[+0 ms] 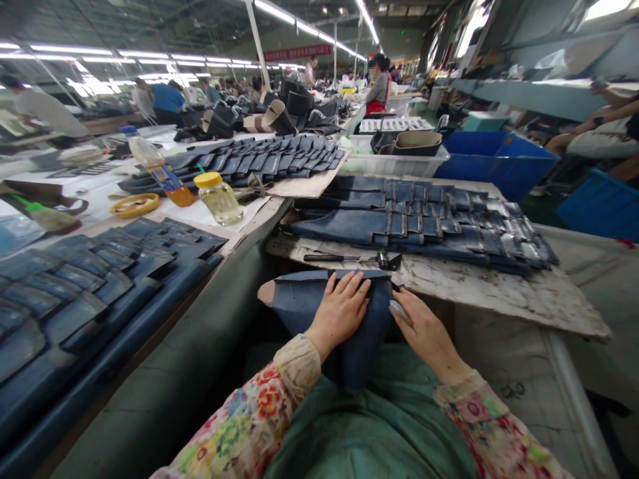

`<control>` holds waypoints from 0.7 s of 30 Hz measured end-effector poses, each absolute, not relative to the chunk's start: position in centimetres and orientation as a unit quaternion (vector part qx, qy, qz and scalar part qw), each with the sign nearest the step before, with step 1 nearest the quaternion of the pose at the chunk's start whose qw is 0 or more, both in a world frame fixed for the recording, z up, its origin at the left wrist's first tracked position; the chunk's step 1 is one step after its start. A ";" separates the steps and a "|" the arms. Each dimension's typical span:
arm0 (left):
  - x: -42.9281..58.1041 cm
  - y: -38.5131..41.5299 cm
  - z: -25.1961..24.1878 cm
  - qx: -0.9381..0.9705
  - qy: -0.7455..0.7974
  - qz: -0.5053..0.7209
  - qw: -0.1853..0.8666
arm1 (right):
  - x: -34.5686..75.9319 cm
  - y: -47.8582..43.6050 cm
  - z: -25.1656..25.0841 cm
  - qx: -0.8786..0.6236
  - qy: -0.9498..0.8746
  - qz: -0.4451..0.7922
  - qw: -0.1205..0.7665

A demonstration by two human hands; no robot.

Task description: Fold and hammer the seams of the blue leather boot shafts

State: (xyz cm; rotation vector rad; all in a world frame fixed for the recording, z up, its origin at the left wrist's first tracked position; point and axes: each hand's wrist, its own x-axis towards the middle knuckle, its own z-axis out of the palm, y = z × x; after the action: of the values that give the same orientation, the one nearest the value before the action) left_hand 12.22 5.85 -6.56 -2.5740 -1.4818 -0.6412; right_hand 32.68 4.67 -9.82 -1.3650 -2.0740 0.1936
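While my left hand (340, 311) lies flat, fingers spread, on the smooth dark-blue leather piece (299, 303) over my green apron (379, 419), my right hand (424, 329) rests open against its right edge. Beyond, a black hammer (349, 258) lies on the scuffed bench (499, 293) before overlapping blue cut pieces (429, 216).

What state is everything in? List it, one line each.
Leather piece: draped over the lap, pressed down.
Left hand: flat on the piece.
Right hand: at the piece's right edge.
Hammer: lying flat, untouched.
Jar: upright, lid on.
Bottle: capped, part full.
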 end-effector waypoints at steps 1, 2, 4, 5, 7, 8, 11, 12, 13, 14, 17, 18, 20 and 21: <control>12.4 5.9 -6.5 -0.842 -0.491 -0.215 0.056 | 32.7 4.7 -9.8 -0.519 -0.790 0.074 0.319; 12.6 5.9 -6.3 -0.838 -0.497 -0.216 0.060 | 32.7 4.6 -9.8 -0.519 -0.790 0.074 0.318; 13.2 6.1 -5.8 -0.836 -0.506 -0.204 0.065 | 32.8 4.6 -9.7 -0.518 -0.789 0.076 0.320; 13.4 6.3 -5.4 -0.838 -0.507 -0.190 0.065 | 32.9 4.6 -9.7 -0.518 -0.789 0.080 0.321; 13.9 6.6 -4.9 -0.851 -0.496 -0.158 0.065 | 33.2 4.6 -9.7 -0.518 -0.788 0.093 0.321; 14.1 6.8 -4.7 -0.859 -0.487 -0.145 0.065 | 33.4 4.6 -9.6 -0.518 -0.787 0.104 0.318; 14.7 7.3 -4.7 -0.872 -0.467 -0.132 0.067 | 34.2 4.9 -8.9 -0.522 -0.783 0.137 0.310; 14.9 7.4 -4.8 -0.874 -0.464 -0.132 0.066 | 34.5 5.0 -8.5 -0.524 -0.778 0.139 0.318; 15.1 7.6 -4.9 -0.875 -0.462 -0.131 0.063 | 34.8 5.2 -8.1 -0.528 -0.771 0.136 0.329; 15.3 7.7 -5.1 -0.875 -0.462 -0.131 0.060 | 35.1 5.5 -7.7 -0.533 -0.764 0.128 0.341; 15.9 7.9 -5.4 -0.878 -0.458 -0.126 0.053 | 35.7 6.5 -6.6 -0.557 -0.753 0.087 0.339; 16.1 8.0 -5.4 -0.880 -0.456 -0.126 0.051 | 35.8 6.8 -6.5 -0.564 -0.756 0.071 0.323; 16.3 8.0 -5.4 -0.881 -0.454 -0.127 0.044 | 35.7 7.5 -6.4 -0.569 -0.768 0.041 0.290; 16.4 8.1 -5.3 -0.879 -0.456 -0.129 0.041 | 35.5 7.8 -6.5 -0.565 -0.776 0.029 0.278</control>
State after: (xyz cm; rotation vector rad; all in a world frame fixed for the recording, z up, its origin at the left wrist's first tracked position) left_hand 16.37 8.07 -5.33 -2.6925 -1.3968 -0.3957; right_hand 35.51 7.76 -6.48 -1.5165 -2.0829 0.0768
